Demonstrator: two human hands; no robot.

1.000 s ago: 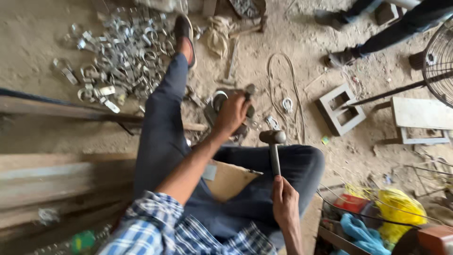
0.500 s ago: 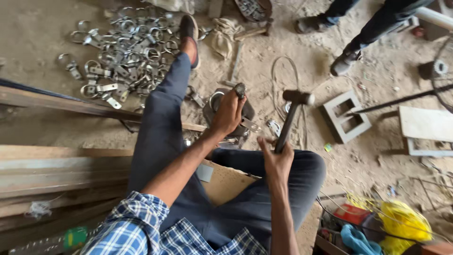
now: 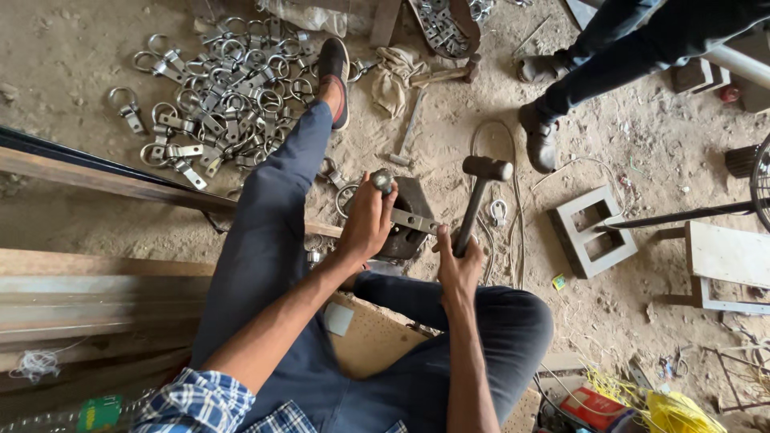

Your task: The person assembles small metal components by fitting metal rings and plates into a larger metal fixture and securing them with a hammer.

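I sit on the dirt floor with one leg stretched out. My left hand grips a short round metal punch upright over a flat metal strip that lies on a dark steel block. My right hand is closed round the handle of a hammer, whose dark head is raised up and to the right of the block.
A heap of metal ring clamps lies at the upper left beyond my shoe. Another person's legs and shoes stand at the upper right. A grey hollow block, a second hammer, a rag, long steel bars and a cable surround me.
The hammer went from hanging low by my knee to raised beside the block. My left hand stayed on the punch and the view shifted slightly.
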